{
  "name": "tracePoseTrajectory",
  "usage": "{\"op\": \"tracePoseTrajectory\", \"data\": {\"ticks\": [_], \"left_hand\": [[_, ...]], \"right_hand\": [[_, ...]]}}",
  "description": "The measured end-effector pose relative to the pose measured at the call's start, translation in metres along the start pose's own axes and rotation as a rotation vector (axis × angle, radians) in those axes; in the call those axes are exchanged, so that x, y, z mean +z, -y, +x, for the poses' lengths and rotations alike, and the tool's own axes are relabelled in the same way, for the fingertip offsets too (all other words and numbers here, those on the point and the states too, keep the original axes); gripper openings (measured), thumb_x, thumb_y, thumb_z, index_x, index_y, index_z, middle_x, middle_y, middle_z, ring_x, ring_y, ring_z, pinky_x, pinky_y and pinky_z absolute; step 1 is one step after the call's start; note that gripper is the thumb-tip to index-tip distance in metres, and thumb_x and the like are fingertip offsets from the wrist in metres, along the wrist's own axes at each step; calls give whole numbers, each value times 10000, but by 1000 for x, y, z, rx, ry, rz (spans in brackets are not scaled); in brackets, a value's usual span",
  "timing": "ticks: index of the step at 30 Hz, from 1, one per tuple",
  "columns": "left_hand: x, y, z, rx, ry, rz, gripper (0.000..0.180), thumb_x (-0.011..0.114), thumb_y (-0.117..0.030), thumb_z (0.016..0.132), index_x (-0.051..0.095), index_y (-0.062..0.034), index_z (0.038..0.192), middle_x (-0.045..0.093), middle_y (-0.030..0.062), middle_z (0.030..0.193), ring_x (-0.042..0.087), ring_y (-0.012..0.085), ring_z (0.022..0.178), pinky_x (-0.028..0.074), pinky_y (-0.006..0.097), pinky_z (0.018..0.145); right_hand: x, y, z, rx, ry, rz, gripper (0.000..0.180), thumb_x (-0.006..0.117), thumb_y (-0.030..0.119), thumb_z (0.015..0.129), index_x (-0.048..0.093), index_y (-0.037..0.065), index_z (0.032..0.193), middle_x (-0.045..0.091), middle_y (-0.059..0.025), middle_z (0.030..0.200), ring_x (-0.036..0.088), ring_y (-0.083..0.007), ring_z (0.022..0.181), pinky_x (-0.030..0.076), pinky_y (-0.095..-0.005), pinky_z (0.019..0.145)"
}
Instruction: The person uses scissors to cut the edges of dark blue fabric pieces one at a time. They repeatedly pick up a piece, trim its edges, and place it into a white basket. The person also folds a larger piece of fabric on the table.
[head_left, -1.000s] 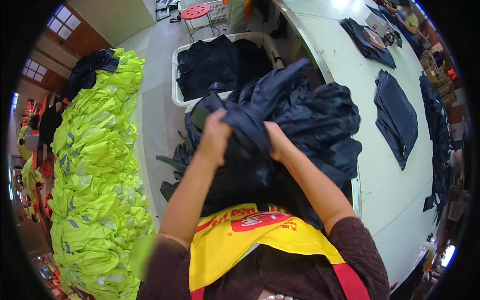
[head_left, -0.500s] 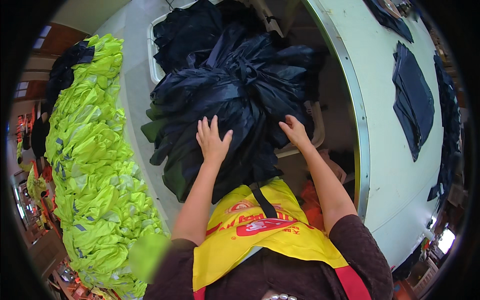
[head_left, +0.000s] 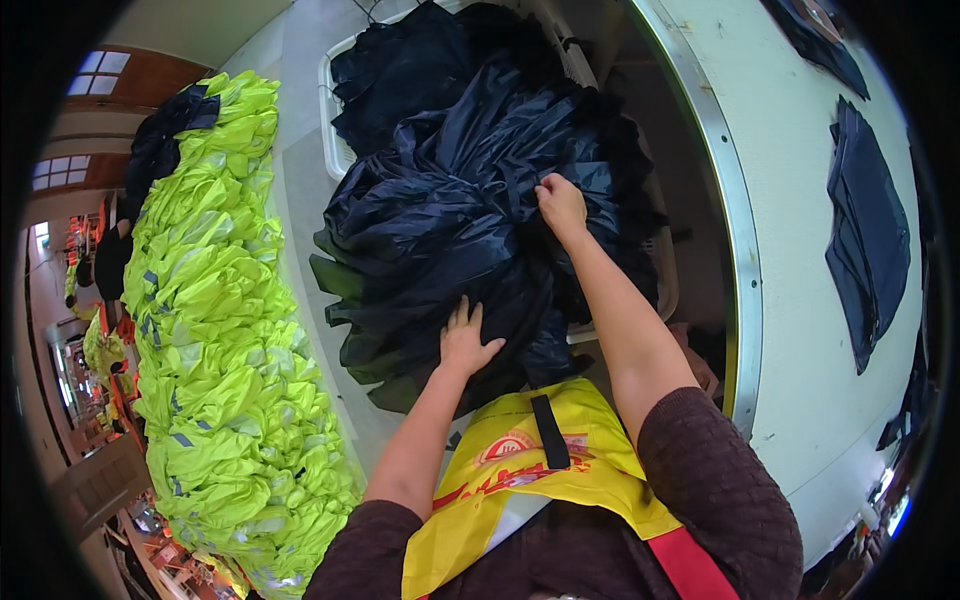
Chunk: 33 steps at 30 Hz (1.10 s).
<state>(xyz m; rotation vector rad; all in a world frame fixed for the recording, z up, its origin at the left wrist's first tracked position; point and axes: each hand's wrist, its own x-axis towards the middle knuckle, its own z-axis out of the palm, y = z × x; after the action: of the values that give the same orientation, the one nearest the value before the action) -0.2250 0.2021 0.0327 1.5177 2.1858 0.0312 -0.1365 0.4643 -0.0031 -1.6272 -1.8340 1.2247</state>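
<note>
A big bundle of dark navy fabric (head_left: pixel 420 215) lies before me, its folds fanning out from a gathered middle. My left hand (head_left: pixel 466 342) rests on the near folds with fingers stretched out, holding nothing. At the gathered middle my right hand (head_left: pixel 562 207) has its fingers pinched on the fabric. Exactly which fold or strip lies between the fingertips is hidden. Beneath and behind the bundle shows a white plastic basket (head_left: pixel 334 135), with more dark fabric (head_left: pixel 400 70) in it. A yellow apron (head_left: pixel 520 470) covers my front.
A long heap of neon-yellow garments (head_left: pixel 230 340) with grey strips runs along the left. To the right, a pale table (head_left: pixel 800 260) with a metal edge (head_left: pixel 735 210) carries stacked dark fabric panels (head_left: pixel 866 240). A dark cloth (head_left: pixel 165 140) lies on the yellow heap's far end.
My right hand has moved forward and left to the bundle's gathered middle and closed there. My left hand has slid nearer to me, still spread. The view has shifted slightly.
</note>
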Motion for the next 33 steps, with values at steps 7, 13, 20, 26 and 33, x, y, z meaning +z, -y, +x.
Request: {"op": "tracePoseTrajectory", "data": {"ticks": [7, 13, 20, 26, 33], "left_hand": [[-91, -29, 70, 212, -693, -64, 431, 658, -220, 738, 534, -32, 1106, 525, 170, 1124, 438, 373, 1113, 333, 430, 946], [-53, -5, 98, -83, -431, 86, 936, 722, -500, 602, 310, -59, 1317, 417, 149, 1241, 352, 328, 1193, 250, 495, 968], [27, -35, 26, -120, -221, 109, 961, 717, -515, 598, 287, -101, 1351, 460, 114, 1173, 416, 265, 1096, 267, 438, 944], [21, -43, 23, -83, -123, -9, 864, 709, -369, 662, 274, -100, 1359, 398, 158, 1234, 365, 305, 1157, 233, 460, 977], [-35, -69, 51, 276, -484, -67, 559, 714, -173, 630, 521, -58, 1142, 425, 177, 1225, 372, 331, 1159, 310, 422, 944]], "right_hand": [[-64, 20, -51, 412, 277, 1573, 196, 472, 150, 869, 418, 116, 684, 337, 46, 536, 342, -70, 445, 282, -196, 435], [-127, 47, -175, 619, 432, 1330, 100, 515, 116, 858, 455, 124, 778, 283, 55, 531, 232, -63, 399, 193, -208, 382], [-166, 26, -256, 401, 376, 650, 106, 518, 160, 869, 483, 68, 828, 432, -6, 574, 412, -127, 455, 334, -249, 434], [-145, -26, -282, -191, 689, -64, 178, 518, 161, 852, 489, -10, 894, 573, -221, 793, 562, -398, 729, 454, -406, 620], [-147, 3, -272, 162, 624, 361, 205, 597, 150, 824, 505, 23, 956, 506, -43, 684, 530, -102, 621, 414, -234, 567]]}}
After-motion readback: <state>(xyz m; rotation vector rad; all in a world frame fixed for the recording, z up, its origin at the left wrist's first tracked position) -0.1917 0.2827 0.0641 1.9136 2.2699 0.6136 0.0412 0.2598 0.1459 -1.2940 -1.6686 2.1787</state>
